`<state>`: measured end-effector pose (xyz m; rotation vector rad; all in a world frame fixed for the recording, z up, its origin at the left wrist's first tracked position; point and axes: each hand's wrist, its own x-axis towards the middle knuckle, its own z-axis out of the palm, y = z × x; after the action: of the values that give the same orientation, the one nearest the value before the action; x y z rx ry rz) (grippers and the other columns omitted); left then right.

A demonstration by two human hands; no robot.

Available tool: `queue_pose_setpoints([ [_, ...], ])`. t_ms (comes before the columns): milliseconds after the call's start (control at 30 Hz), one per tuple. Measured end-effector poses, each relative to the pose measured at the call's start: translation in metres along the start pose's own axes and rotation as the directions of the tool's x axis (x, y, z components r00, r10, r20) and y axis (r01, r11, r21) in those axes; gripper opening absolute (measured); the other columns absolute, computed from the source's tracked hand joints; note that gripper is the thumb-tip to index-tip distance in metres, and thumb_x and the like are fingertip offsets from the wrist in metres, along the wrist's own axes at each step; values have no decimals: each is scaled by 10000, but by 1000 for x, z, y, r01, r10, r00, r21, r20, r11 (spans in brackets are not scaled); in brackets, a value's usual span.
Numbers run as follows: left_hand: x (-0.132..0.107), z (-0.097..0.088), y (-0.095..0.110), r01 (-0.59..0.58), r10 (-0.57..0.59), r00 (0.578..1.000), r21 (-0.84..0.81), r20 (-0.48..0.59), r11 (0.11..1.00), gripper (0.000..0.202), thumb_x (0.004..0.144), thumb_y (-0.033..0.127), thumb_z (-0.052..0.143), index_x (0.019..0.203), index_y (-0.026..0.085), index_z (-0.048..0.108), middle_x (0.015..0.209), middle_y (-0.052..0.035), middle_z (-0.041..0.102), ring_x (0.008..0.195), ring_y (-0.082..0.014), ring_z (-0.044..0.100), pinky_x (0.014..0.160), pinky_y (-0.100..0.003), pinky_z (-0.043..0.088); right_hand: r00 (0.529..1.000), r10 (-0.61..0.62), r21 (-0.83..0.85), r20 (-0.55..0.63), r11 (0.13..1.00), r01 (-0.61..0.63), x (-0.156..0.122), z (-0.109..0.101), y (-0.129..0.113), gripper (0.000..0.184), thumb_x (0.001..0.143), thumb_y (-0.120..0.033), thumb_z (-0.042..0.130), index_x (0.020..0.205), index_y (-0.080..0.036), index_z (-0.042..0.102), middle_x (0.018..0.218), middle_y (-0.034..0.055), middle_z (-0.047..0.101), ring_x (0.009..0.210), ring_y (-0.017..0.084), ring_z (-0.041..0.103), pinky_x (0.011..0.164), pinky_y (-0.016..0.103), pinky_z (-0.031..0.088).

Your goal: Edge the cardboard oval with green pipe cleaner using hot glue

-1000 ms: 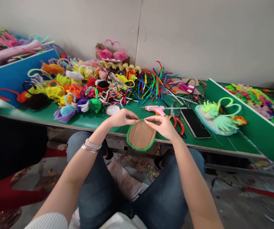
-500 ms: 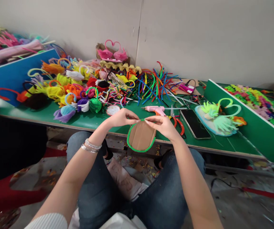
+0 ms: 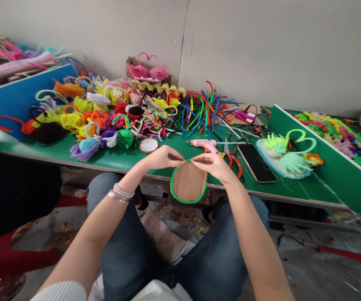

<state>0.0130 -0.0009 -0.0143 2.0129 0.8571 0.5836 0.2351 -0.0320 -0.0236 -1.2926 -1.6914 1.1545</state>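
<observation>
Center frame, your left hand (image 3: 160, 158) and right hand (image 3: 215, 165) pinch the green pipe cleaner (image 3: 180, 199) at the top of the cardboard oval (image 3: 188, 182). Edging step looks nearly closed; next, press the two ends down flush at that seam.

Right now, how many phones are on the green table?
1. The black phone lies flat on the green table, between the orange-handled pliers and the green swan craft. Others may be hidden under the pile.

I can't see the top rim of the cardboard disc (image 3: 188, 182); my left hand (image 3: 161, 158) and right hand (image 3: 215, 165) cover it. A person's dark sleeve (image 3: 14, 192) is cut off at the left edge, blurred. The phone (image 3: 257, 156) screen shows nothing legible.
</observation>
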Motion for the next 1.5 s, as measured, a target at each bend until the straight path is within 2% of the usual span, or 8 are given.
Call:
queue_pose_setpoints([
  [367,1,-1,0,-8,6,999,-66,-34,998,355,763,417,621,873,101,736,730,-49,700,602,-102,542,544,-199,415,998,24,38,-54,999,-22,-2,0,-4,349,664,-485,723,867,-201,733,936,81,713,941,234,648,908,435,485],
  [733,2,-3,1,49,-51,999,-121,-13,991,341,758,411,629,874,104,721,714,-39,679,615,-103,546,573,-208,445,998,56,102,-17,993,-54,-1,0,-4,362,642,-509,737,866,-225,740,932,70,726,856,230,669,846,433,512],
  [833,3,-2,2,154,-160,987,-230,-9,961,393,789,459,581,866,92,701,744,-55,673,667,-123,579,604,-230,485,998,35,106,-60,994,-28,0,1,-2,348,654,-488,731,879,-222,740,956,66,726,868,225,670,858,426,511],
  [933,3,1,2,203,-208,978,-320,19,926,430,766,467,612,999,108,657,821,-56,668,726,-137,599,612,-236,490,983,7,116,-186,993,15,1,1,0,355,651,-482,728,874,-205,740,962,69,729,903,231,667,875,419,507],
  [1100,7,11,1,191,-187,981,-388,50,901,724,579,252,798,1224,140,489,836,-25,650,770,-151,608,665,-258,471,939,-63,78,-339,992,95,4,2,-1,369,677,-454,702,930,-186,724,1034,90,717,962,242,657,875,396,513],
  [1267,10,10,-2,283,-308,950,-533,44,797,677,594,217,783,1198,115,495,925,-67,654,832,-161,615,721,-278,463,929,-125,78,-349,984,162,5,-3,-5,313,769,-463,604,929,-219,717,1083,62,704,1064,231,623,929,382,484],
  [1367,8,4,-3,287,-322,946,-536,30,794,634,607,247,777,1179,115,537,917,-64,649,796,-149,606,683,-256,445,947,-47,132,-317,987,93,4,-8,-8,367,833,-512,492,927,-244,724,1086,34,705,1052,241,634,859,374,518],
  [1500,6,0,-2,265,-306,952,-559,22,785,627,600,256,782,1170,116,558,897,-63,650,783,-153,607,683,-257,444,940,10,160,-341,986,48,3,-9,-10,405,788,-574,534,921,-240,721,1046,43,716,987,246,657,747,332,545],
])
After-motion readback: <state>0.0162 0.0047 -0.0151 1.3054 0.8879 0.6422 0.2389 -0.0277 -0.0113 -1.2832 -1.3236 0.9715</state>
